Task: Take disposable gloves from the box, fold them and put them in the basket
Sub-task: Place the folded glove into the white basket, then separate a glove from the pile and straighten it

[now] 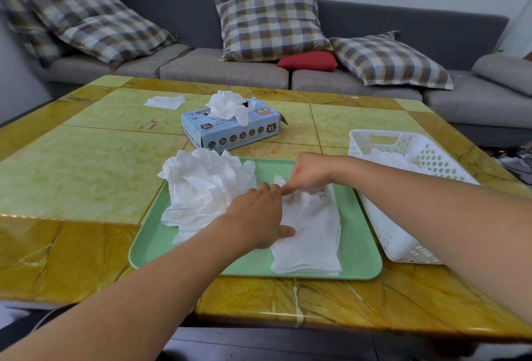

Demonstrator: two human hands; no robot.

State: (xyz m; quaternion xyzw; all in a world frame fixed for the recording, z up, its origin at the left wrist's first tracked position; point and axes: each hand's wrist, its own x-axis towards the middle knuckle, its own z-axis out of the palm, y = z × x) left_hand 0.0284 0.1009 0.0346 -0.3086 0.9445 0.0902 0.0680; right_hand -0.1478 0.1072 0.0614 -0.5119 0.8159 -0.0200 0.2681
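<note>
Yellow marble-patterned surface (pixel 86 176) in front of a grey sofa (pixel 224 68) carries a green tray (pixel 361 248), a blue glove box (pixel 230 130) beyond it and a white basket (pixel 403 208) at right. On the tray, a flattened white glove (pixel 309 234) lies right of a crumpled glove pile (pixel 201 188). Left hand (pixel 256 216) presses the glove, fingers fairly straight; right hand (pixel 309 172) pinches its far end.

Yellow-green marble table (pixel 86 176) under glove box (pixel 230 133), green tray (pixel 362 257), white basket (pixel 403 234), loose white sheet (pixel 164 101).
</note>
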